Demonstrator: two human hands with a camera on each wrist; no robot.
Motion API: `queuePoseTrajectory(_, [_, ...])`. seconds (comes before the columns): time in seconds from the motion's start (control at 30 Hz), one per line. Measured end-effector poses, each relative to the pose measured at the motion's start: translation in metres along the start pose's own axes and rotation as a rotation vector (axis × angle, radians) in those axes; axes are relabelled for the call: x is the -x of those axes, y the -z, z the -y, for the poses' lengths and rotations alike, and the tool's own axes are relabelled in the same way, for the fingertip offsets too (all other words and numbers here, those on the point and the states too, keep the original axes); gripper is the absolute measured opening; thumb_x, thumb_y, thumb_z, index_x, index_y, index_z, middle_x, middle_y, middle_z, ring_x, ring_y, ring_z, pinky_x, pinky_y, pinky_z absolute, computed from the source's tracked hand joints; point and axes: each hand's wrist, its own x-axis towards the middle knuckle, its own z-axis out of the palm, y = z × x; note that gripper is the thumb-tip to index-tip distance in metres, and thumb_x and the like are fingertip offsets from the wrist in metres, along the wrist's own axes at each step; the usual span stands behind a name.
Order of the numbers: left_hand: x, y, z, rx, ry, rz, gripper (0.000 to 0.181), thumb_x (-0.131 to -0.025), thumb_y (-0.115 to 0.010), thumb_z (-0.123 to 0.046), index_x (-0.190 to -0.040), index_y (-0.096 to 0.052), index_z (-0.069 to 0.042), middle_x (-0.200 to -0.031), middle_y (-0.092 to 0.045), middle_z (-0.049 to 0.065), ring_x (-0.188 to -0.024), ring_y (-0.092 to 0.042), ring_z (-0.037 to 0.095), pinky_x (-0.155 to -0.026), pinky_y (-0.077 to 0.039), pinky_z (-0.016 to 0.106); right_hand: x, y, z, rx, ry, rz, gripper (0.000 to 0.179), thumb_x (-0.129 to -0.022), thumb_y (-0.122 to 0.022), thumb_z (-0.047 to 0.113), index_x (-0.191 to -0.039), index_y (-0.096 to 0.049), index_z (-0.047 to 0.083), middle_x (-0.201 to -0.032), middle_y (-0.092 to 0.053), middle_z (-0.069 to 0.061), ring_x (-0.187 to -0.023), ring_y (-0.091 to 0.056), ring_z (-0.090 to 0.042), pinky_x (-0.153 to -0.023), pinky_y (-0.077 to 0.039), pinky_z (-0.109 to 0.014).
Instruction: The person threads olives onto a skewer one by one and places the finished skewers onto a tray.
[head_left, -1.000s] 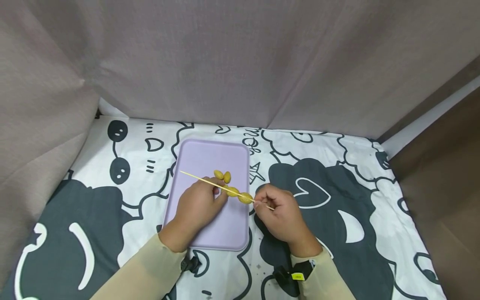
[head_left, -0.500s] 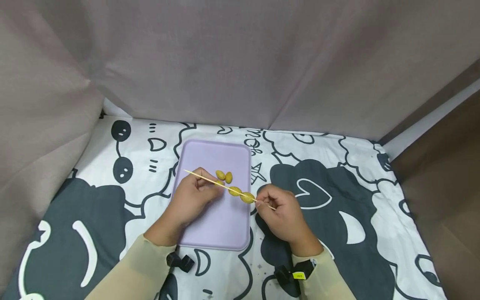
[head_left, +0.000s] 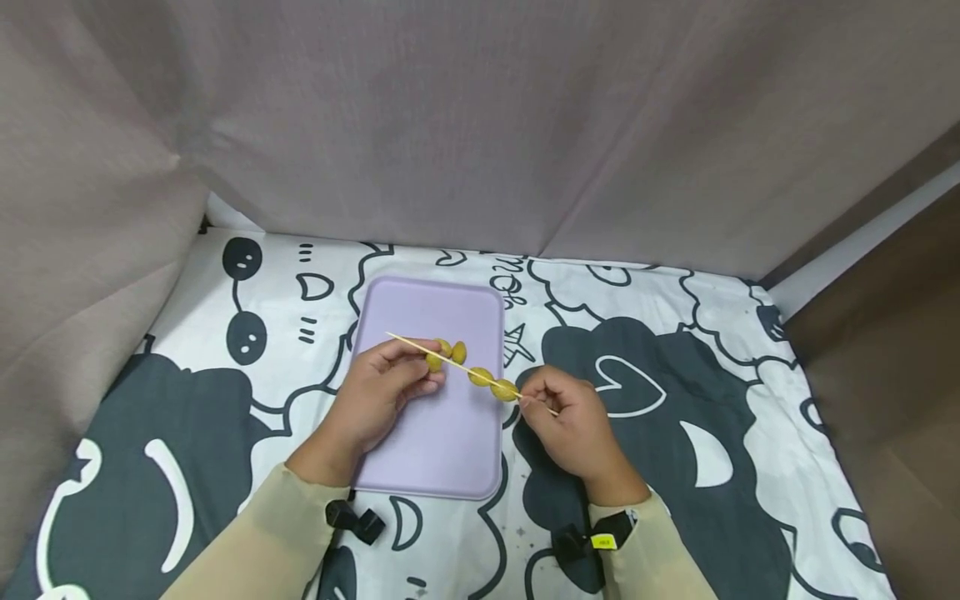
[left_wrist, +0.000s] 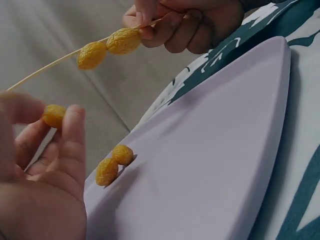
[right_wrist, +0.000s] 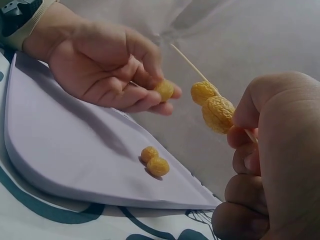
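Note:
My right hand (head_left: 573, 421) pinches a thin bamboo skewer (head_left: 459, 366) near its right end. Two wrinkled yellow dried fruits (right_wrist: 219, 114) are threaded on it, side by side, close to those fingers. The bare, longer part slants up to the left, above the tray. Between its thumb and fingertips my left hand (head_left: 382, 396) holds another yellow dried fruit (left_wrist: 53, 116). Both wrist views show this fruit apart from the skewer. Two more dried fruits (left_wrist: 106, 171) lie touching on the lilac tray (head_left: 435, 458), beyond the left fingertips.
Under the tray spreads a white cloth (head_left: 442, 550) with dark cartoon prints. Grey-brown fabric (head_left: 480, 125) hangs behind it and on the left; a darker brown panel (head_left: 885, 358) stands at the right.
My left hand has drawn back leftward and turned, so the dried fruit in its fingertips shows more plainly. The right hand and skewer have shifted slightly right. The two fruits on the tray stay put.

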Motion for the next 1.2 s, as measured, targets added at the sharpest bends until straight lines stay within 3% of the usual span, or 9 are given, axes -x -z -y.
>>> queuePoseTrajectory(0.1, [0.001, 0.0, -0.002, 0.122, -0.009, 0.005, 0.034, -0.11, -0.055, 0.005, -0.141, -0.06, 0.018, -0.134, -0.076, 0.019, -0.099, -0.082, 0.016, -0.096, -0.071, 0.03, 0.0, 0.001, -0.001, -0.005, -0.012, -0.004, 0.024, -0.094, -0.069, -0.009, -0.088, -0.07, 0.014, -0.069, -0.056, 0.003, -0.057, -0.041, -0.006, -0.045, -0.033, -0.023])
queuePoseTrajectory(0.27, [0.0, 0.003, -0.004, 0.221, -0.021, -0.022, 0.025, -0.112, -0.056, 0.004, -0.131, -0.071, 0.001, -0.116, -0.079, 0.009, -0.096, -0.083, 0.015, -0.093, -0.071, 0.027, 0.0, 0.001, -0.001, -0.008, -0.024, -0.016, 0.023, -0.094, -0.07, -0.008, -0.087, -0.071, 0.014, -0.069, -0.056, 0.002, -0.057, -0.042, -0.007, -0.045, -0.034, -0.024])
queuePoseTrajectory(0.4, [-0.001, 0.006, -0.005, 0.288, -0.04, -0.05, 0.024, -0.113, -0.056, 0.002, -0.122, -0.075, -0.01, -0.114, -0.076, 0.006, -0.096, -0.081, 0.014, -0.09, -0.07, 0.024, -0.001, 0.001, -0.001, -0.01, -0.028, -0.02, 0.023, -0.094, -0.07, -0.009, -0.087, -0.071, 0.014, -0.069, -0.055, 0.002, -0.056, -0.042, -0.007, -0.044, -0.034, -0.024])
queuePoseTrajectory(0.83, [-0.003, 0.01, -0.008, 0.537, -0.191, -0.086, 0.016, -0.114, -0.06, -0.002, -0.119, -0.072, -0.012, -0.117, -0.079, 0.007, -0.098, -0.077, 0.013, -0.086, -0.067, 0.019, 0.0, 0.001, -0.002, 0.001, -0.019, -0.014, 0.025, -0.093, -0.07, -0.009, -0.087, -0.071, 0.015, -0.067, -0.055, 0.003, -0.056, -0.042, -0.006, -0.044, -0.033, -0.024])
queuePoseTrajectory(1.2, [-0.005, 0.011, -0.008, 0.612, -0.234, -0.135, 0.009, -0.112, -0.066, -0.003, -0.114, -0.071, -0.01, -0.111, -0.08, 0.008, -0.096, -0.076, 0.013, -0.086, -0.068, 0.019, 0.0, 0.001, -0.002, 0.028, -0.011, 0.0, 0.022, -0.094, -0.071, -0.007, -0.088, -0.07, 0.014, -0.069, -0.056, 0.003, -0.058, -0.045, -0.008, -0.046, -0.036, -0.023])
